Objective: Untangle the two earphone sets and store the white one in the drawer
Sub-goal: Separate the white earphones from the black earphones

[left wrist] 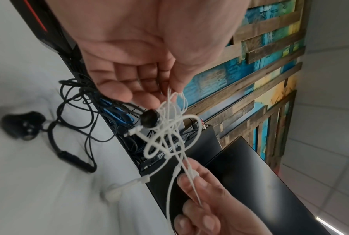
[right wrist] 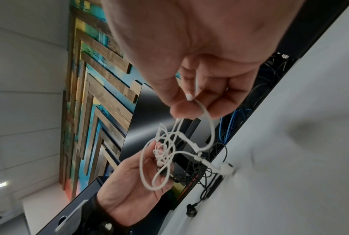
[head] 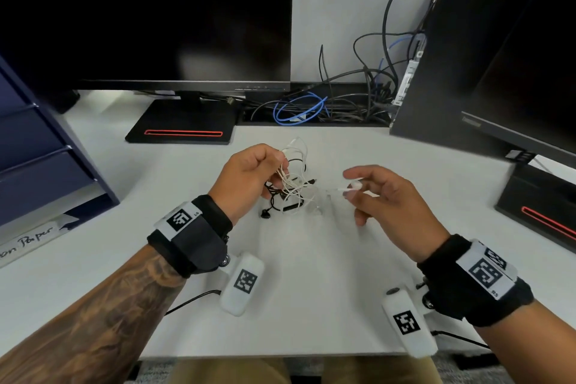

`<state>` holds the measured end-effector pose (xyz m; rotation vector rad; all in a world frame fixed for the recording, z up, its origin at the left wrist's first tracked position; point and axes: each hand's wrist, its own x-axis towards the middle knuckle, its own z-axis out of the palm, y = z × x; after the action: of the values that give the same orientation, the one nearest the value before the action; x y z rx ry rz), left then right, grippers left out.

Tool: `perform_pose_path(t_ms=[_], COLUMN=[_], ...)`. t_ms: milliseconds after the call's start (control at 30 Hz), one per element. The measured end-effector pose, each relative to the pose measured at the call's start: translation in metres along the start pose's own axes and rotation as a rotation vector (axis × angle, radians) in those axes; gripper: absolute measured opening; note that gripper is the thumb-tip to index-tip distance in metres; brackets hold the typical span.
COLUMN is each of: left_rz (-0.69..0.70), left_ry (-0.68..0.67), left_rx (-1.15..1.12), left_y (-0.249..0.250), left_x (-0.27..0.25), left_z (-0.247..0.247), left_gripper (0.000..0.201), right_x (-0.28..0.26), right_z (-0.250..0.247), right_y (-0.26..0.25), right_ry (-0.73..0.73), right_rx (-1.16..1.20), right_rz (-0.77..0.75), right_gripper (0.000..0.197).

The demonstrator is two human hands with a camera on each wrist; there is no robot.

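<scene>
White earphones [head: 294,165] and black earphones [head: 282,193] hang as one tangle just above the white desk [head: 311,274]. My left hand [head: 279,156] pinches the white loops at the top of the knot; in the left wrist view the white cord [left wrist: 170,135] dangles from my left hand [left wrist: 172,89] with a black earbud [left wrist: 149,121] caught in it. My right hand [head: 352,186] pinches one white earbud [head: 356,185] and holds it out to the right. A black earbud [head: 265,213] and the other white earbud [right wrist: 226,169] lie on the desk.
A dark blue drawer unit [head: 40,150] stands at the left, its drawers shut. A monitor base [head: 184,125] sits behind the hands, a second monitor [head: 505,72] at the right. Loose black and blue cables [head: 311,109] fill the tray at the back.
</scene>
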<state>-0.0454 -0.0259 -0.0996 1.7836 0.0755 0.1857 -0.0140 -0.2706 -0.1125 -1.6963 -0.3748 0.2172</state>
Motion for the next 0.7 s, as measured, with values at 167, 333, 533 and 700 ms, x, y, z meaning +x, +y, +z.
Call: perform_pose_path(t_ms=[167, 333, 533, 700], left_rz=[-0.025, -0.066, -0.044, -0.054], left_ry=[0.039, -0.003, -0.032, -0.020], left_rx=[-0.020, -0.124, -0.201, -0.287], left_y=[0.002, 0.009, 0.014, 0.017], left_x=[-0.001, -0.003, -0.007, -0.008], left_z=[0.000, 0.002, 0.008, 0.009], left_gripper=[0.022, 0.016, 0.014, 0.014], right_x=[-0.001, -0.004, -0.003, -0.011], right_z=[-0.002, -0.001, 0.007, 0.020], right_y=[-0.002, -0.002, -0.013, -0.013], right_ry=[0.072, 0.054, 0.108, -0.133], right_rx=[-0.002, -0.120, -0.151, -0.265], right_rz=[-0.001, -0.044, -0.273, -0.217], right_gripper=[0.019, 0.008, 0.013, 0.027])
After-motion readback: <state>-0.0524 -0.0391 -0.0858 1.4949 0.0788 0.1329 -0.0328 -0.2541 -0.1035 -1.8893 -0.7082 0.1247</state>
